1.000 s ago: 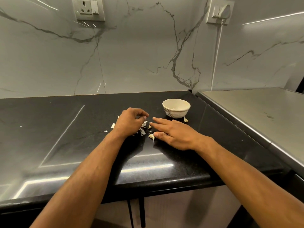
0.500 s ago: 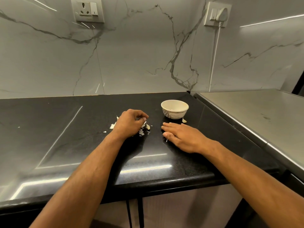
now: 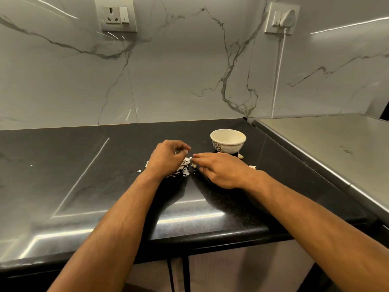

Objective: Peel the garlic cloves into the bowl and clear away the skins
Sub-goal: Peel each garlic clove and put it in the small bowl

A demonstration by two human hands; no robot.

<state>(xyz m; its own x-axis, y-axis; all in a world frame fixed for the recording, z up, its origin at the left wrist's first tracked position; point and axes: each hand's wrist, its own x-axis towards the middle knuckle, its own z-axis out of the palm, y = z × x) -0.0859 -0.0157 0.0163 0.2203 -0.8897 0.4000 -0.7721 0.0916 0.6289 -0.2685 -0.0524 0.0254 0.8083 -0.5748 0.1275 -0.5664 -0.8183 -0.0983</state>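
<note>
A small white patterned bowl (image 3: pixel 228 142) stands on the black countertop (image 3: pixel 84 186). Left of it lies a pile of white garlic skins (image 3: pixel 185 167). My left hand (image 3: pixel 168 159) rests over the pile's left side with its fingers curled; I see nothing held in it. My right hand (image 3: pixel 221 169) lies flat on the counter with straight fingers, and its fingertips touch the pile's right edge. A pale garlic piece (image 3: pixel 240 155) sits at the bowl's foot, and a skin scrap (image 3: pixel 252 166) lies behind my right wrist.
A steel-topped appliance (image 3: pixel 326 148) adjoins the counter on the right. The marble wall behind carries a socket (image 3: pixel 114 15) and a plugged-in switch plate (image 3: pixel 282 17) with a white cord. Tiny skin flecks (image 3: pixel 139 171) lie left of the pile.
My right hand drew back towards the bowl, then slid left again until its fingertips reached the skin pile. My left hand stayed curled over the pile.
</note>
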